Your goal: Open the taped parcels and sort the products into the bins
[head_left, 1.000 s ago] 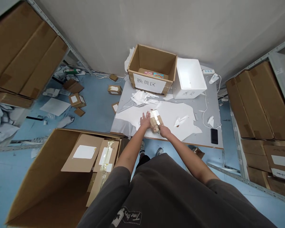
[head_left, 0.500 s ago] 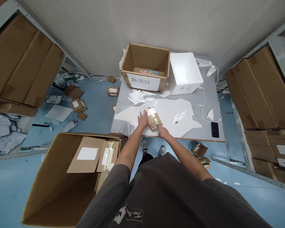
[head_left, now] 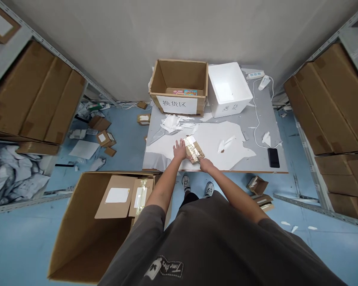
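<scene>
A small cardboard box [head_left: 193, 149], with shiny tape and a white label on top, lies on the white sheet near the front edge of the table. My left hand [head_left: 179, 151] grips its left side, fingers pointing away from me and thumb low along the box. At the near right corner of the box, my right hand [head_left: 206, 165] is closed. A small dark thing shows at its fingertips, too small to make out. Right of the box lies a torn white scrap [head_left: 226, 143], and behind it a heap of crumpled white paper [head_left: 173, 123].
At the back stand an open carton [head_left: 179, 105] with small colourful packs and a white foam box [head_left: 231, 107]. A phone [head_left: 273, 158] and a cable lie on the right. A big open carton [head_left: 68, 222] holding flat boxes stands left of me. Loaded shelves flank both sides.
The view has shifted slightly. Both hands stay at the small box, with my right hand still at its near right corner; the box has hardly moved.
</scene>
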The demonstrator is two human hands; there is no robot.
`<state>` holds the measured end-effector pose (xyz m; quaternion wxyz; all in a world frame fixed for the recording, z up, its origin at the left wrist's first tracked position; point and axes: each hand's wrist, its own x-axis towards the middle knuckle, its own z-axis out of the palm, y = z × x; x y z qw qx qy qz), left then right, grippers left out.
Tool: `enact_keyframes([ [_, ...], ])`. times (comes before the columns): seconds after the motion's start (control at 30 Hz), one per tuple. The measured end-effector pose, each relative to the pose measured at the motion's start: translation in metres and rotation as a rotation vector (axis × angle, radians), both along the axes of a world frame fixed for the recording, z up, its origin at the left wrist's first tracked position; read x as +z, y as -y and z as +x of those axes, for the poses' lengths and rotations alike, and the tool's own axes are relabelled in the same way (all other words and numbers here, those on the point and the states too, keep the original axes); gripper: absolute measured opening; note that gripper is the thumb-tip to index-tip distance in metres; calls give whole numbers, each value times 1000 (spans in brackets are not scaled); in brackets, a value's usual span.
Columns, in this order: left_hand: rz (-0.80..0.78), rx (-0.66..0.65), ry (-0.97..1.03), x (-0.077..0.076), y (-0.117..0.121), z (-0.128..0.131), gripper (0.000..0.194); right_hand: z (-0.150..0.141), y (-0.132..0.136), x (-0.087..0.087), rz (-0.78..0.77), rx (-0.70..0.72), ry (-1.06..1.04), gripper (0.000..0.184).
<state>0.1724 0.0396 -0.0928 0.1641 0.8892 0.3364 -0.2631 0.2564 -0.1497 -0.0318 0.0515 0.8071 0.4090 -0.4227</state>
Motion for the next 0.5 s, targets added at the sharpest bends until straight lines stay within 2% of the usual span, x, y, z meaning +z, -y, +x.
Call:
enact_keyframes([
  [0.13,35,-31,28,7,16,1,144,15,20,7,17,-6,17,62],
  [0.23,92,-80,112,9,32,-2,133,30,40,11,28,-43,73,65],
  [0.3,62,-202,181,9,40,-4,118,36,51,11,33,-55,110,62],
  [0.4,-51,-475,231,9,48,-2,88,37,61,12,33,-57,145,58],
  [0.43,-67,-528,231,8,50,0,79,36,63,13,31,-60,150,58],
  [0.5,-49,-548,225,8,54,6,68,33,66,13,26,-66,153,59],
])
